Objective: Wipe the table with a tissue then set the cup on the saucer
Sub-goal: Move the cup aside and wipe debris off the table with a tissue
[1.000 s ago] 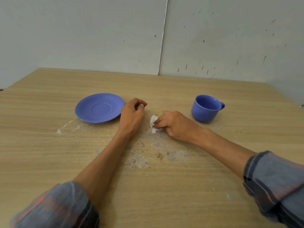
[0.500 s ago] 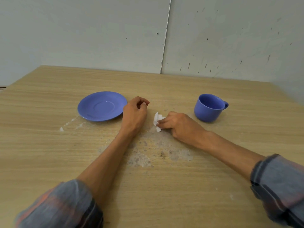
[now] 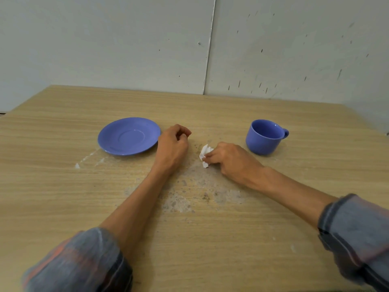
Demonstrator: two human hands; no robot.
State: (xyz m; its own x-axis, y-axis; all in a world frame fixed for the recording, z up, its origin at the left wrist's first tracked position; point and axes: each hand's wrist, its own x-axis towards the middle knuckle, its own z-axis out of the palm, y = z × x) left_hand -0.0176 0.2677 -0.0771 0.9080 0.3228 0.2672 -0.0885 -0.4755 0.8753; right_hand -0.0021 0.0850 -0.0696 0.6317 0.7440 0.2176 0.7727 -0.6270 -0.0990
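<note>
A blue saucer (image 3: 128,135) lies on the wooden table (image 3: 210,239) at the left. A blue cup (image 3: 264,137) stands upright at the right, handle pointing right. My right hand (image 3: 231,160) rests on the table between them, pinching a crumpled white tissue (image 3: 205,154) against the surface. My left hand (image 3: 173,145) lies curled into a loose fist just right of the saucer, holding nothing. A whitish, speckled smear (image 3: 189,194) spreads over the table in front of both hands.
A thin white streak (image 3: 88,159) marks the table near the saucer's front left. A pale wall (image 3: 147,43) rises behind the table's far edge. The table's left and right edges slant in at the back corners.
The right hand with the tissue has shifted slightly to the right, toward the cup. The left hand has stayed in place beside the saucer.
</note>
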